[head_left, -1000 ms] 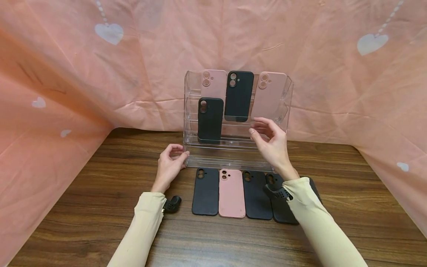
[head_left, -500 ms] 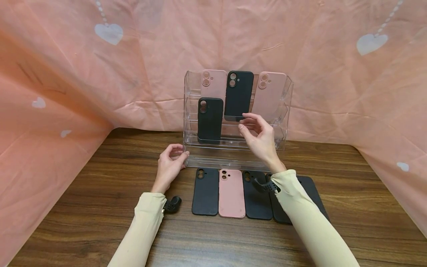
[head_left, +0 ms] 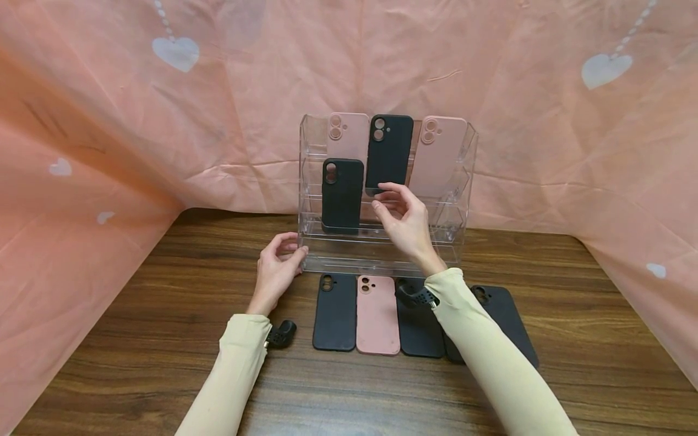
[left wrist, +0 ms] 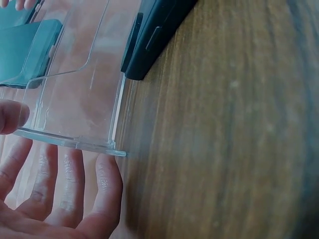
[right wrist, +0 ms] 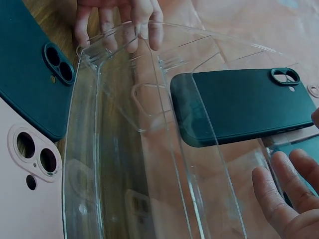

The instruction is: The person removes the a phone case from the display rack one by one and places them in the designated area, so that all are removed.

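Observation:
A clear acrylic tiered display stand [head_left: 376, 266] stands on the table. My left hand [head_left: 275, 266] grips its left side edge, thumb in front and fingers behind the panel [left wrist: 65, 107]. My right hand [head_left: 406, 224], with loosely bent fingers and nothing between them, hovers before the middle tiers. Along the back tier stand a pink phone case [head_left: 347, 134], a black phone case [head_left: 389, 148] and another pink one [head_left: 438, 157]. One tier lower at the left, another black case [head_left: 342, 197] leans upright; in the right wrist view, that case [right wrist: 244, 104] lies left of the right fingertips.
A row of phone cases lies before the stand: a black one [head_left: 335, 312], a pink one [head_left: 378, 315] and several more black ones [head_left: 504, 324], partly under the right forearm. Pink cloth [head_left: 245, 91] hangs behind and at both sides of the wooden table [head_left: 338, 393].
My right hand has moved left across the front of the stand, from below the right pink case to below the upper black one. The left hand keeps its grip.

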Demonstrator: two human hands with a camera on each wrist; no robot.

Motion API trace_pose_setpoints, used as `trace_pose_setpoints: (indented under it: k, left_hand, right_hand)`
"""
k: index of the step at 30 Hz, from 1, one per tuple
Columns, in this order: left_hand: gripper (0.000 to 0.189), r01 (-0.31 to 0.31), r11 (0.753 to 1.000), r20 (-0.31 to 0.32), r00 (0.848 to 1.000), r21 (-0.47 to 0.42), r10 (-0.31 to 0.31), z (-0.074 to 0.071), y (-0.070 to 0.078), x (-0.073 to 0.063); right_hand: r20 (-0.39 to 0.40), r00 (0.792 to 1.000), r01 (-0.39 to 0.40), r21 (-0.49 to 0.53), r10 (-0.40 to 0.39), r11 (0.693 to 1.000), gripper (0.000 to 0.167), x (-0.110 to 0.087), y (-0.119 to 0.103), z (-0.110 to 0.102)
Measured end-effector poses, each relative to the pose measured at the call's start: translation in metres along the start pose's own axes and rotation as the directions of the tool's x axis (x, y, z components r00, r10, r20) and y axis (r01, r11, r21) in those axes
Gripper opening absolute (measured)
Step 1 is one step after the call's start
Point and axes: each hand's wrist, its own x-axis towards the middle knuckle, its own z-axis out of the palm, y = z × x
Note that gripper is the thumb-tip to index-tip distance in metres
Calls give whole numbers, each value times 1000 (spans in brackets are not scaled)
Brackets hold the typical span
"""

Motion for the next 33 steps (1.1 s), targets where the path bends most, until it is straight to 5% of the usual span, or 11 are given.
trace_pose_setpoints:
  k: [18, 33]
  left_hand:
    - [36, 7, 1000, 7, 1000, -19, -7, 0, 2, -1]
    - [36, 9, 999, 19, 1000, -43, -8, -1, 1, -1]
  right_hand:
    - [-10, 1000, 23, 19, -23, 1000, 41, 10, 33, 20]
    - [-58, 995, 81, -102, -87, 991, 47, 9, 40, 36]
